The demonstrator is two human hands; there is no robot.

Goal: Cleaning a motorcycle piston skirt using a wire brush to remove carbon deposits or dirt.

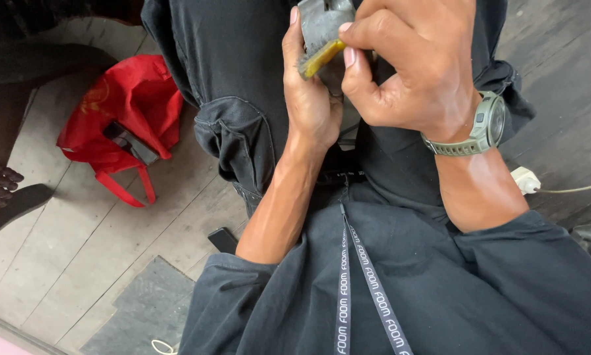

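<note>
At the top centre of the frame our left hand [308, 92] cradles a grey metal part [322, 23] from beneath, fingers wrapped up along its side and clamped on it, while our right hand [414, 66] pinches a small yellow-handled brush [320, 59] between thumb and forefinger, the other fingers curled together behind. The brush lies against the lower face of the part, its bristle end pointing toward our left palm. To scrub well here, we judge it best to keep the left grip firm so the part does not twist, and to work the bristles in short strokes along the surface with the handle held close to the tip (a long hold would let the brush flex and skip). The part sits above our lap, over dark trousers [236, 79], so loosened dirt would likely fall onto the cloth. A green wristwatch [483, 128] rides on our right wrist, and a printed lanyard [364, 289] hangs down the chest at lower centre. In the upper left of the frame a red bag [134, 98] slumps on the wooden floor [65, 250], its mouth open, with a dark flat object [130, 143] showing inside; we cannot tell what it is.
</note>
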